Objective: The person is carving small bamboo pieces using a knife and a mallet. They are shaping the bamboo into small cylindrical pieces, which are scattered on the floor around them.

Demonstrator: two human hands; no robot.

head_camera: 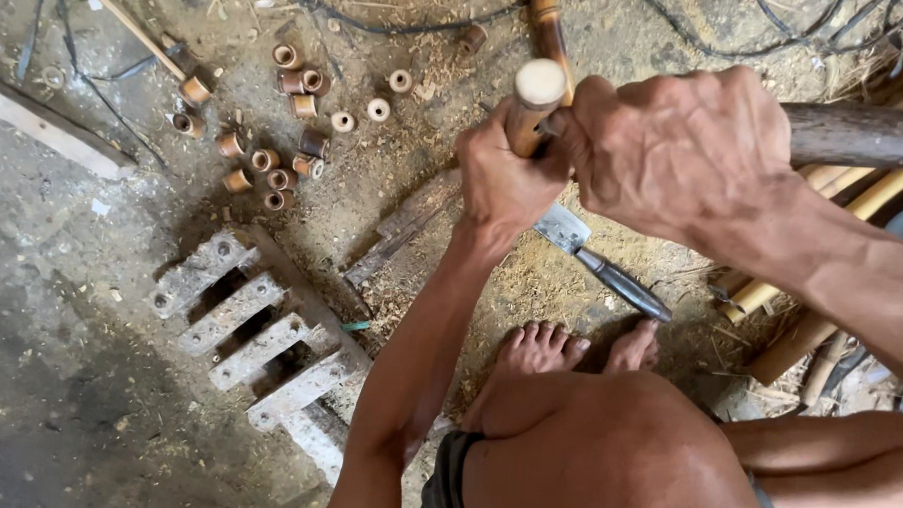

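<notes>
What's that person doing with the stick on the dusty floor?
A person squats barefoot on a floor covered in sawdust. The left hand grips a bamboo stick held upright, its cut end facing up. The right hand holds a dark wooden handle right beside the top of the stick. A knife lies on the ground near the feet. To the left sits a scatter of short bamboo rings, and a rough wooden rack lies below them.
</notes>
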